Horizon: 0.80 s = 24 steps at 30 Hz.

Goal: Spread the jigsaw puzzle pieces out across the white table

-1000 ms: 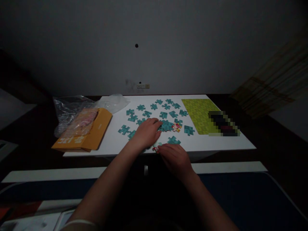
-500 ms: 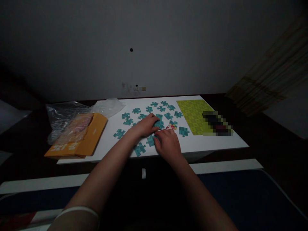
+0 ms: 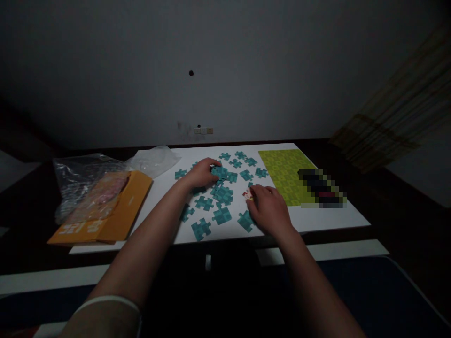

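Note:
Many teal jigsaw puzzle pieces (image 3: 221, 216) lie loosely spread over the white table (image 3: 310, 218), some overlapping in the middle. My left hand (image 3: 202, 173) is among the farther ones, its thumb and fingers closed on a teal puzzle piece (image 3: 220, 172). Over on the right side of the spread is my right hand (image 3: 270, 209). Its thumb and index finger pinch a puzzle piece with a red and white picture side (image 3: 247, 194). Just below its fingers lies another teal puzzle piece (image 3: 245, 221).
An orange cardboard box (image 3: 136, 202) with a clear plastic bag (image 3: 88, 188) on it sits at the left. A second plastic bag (image 3: 157, 161) lies behind it. At the right is a yellow-green patterned sheet (image 3: 283, 176), with a blurred dark object (image 3: 322, 188) on it.
My hands have moved apart: the left up and to the left, the right toward the right. Pieces between them are now uncovered. The view has shifted slightly.

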Each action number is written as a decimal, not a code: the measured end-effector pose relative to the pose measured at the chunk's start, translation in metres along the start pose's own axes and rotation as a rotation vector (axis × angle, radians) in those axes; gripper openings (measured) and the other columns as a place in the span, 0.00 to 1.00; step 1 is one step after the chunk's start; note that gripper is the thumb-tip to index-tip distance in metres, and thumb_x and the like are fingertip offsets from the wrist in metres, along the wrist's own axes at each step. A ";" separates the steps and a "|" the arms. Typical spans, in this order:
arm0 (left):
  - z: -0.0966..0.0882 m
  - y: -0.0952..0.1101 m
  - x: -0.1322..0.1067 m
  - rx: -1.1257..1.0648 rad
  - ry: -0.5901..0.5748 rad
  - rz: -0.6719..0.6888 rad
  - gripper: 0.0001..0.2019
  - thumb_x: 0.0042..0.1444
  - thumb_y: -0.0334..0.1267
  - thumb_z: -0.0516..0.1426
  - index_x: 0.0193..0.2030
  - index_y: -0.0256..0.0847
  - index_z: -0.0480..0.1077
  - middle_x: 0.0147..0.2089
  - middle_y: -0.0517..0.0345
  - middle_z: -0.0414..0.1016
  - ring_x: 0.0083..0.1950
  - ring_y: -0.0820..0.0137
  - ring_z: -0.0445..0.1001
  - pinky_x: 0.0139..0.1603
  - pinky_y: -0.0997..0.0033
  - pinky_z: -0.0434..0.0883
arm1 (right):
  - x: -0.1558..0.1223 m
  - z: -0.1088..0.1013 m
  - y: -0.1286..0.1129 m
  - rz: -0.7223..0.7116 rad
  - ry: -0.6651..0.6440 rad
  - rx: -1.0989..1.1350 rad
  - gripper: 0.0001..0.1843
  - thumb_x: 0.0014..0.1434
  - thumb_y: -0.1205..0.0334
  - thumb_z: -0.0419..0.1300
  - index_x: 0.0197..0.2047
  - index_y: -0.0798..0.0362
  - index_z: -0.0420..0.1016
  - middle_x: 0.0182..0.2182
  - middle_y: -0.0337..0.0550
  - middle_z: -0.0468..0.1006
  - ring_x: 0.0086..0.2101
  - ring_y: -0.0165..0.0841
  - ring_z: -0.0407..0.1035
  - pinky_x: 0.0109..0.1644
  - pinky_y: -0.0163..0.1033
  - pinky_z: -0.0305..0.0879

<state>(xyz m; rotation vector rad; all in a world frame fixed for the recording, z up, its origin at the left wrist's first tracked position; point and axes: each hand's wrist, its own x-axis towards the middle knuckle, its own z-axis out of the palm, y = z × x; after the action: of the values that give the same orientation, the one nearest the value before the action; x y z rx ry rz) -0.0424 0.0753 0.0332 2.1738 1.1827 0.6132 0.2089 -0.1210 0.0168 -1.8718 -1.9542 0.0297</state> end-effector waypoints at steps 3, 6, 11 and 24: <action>-0.008 -0.008 0.010 -0.130 -0.028 -0.053 0.25 0.47 0.31 0.73 0.54 0.42 0.83 0.48 0.51 0.84 0.43 0.62 0.79 0.48 0.63 0.76 | 0.008 -0.001 0.013 -0.023 -0.054 0.015 0.19 0.74 0.56 0.62 0.62 0.52 0.83 0.56 0.57 0.87 0.59 0.58 0.73 0.64 0.60 0.68; -0.013 -0.016 0.017 -0.244 -0.024 -0.081 0.25 0.43 0.31 0.74 0.51 0.41 0.82 0.45 0.54 0.82 0.39 0.67 0.77 0.42 0.67 0.74 | 0.015 0.001 0.020 -0.009 -0.055 0.119 0.24 0.69 0.56 0.66 0.66 0.53 0.81 0.59 0.59 0.85 0.59 0.57 0.75 0.66 0.62 0.70; -0.013 -0.027 0.024 -0.391 -0.023 -0.164 0.24 0.44 0.30 0.74 0.50 0.40 0.78 0.40 0.60 0.76 0.34 0.71 0.74 0.36 0.69 0.71 | 0.027 -0.001 0.027 0.086 -0.110 0.346 0.31 0.62 0.60 0.69 0.68 0.51 0.81 0.60 0.58 0.85 0.56 0.51 0.80 0.63 0.56 0.75; -0.001 -0.024 0.004 -0.540 -0.012 -0.166 0.24 0.51 0.35 0.72 0.53 0.44 0.73 0.35 0.64 0.75 0.33 0.71 0.75 0.33 0.72 0.70 | 0.189 -0.020 0.058 -0.032 -0.121 -0.079 0.22 0.76 0.57 0.58 0.65 0.44 0.88 0.55 0.55 0.90 0.51 0.52 0.83 0.53 0.51 0.74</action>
<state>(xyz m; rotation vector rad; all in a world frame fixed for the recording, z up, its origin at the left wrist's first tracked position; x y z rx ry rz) -0.0558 0.0895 0.0180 1.6078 1.0311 0.7447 0.2710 0.0591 0.0723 -1.9289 -2.0947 0.0589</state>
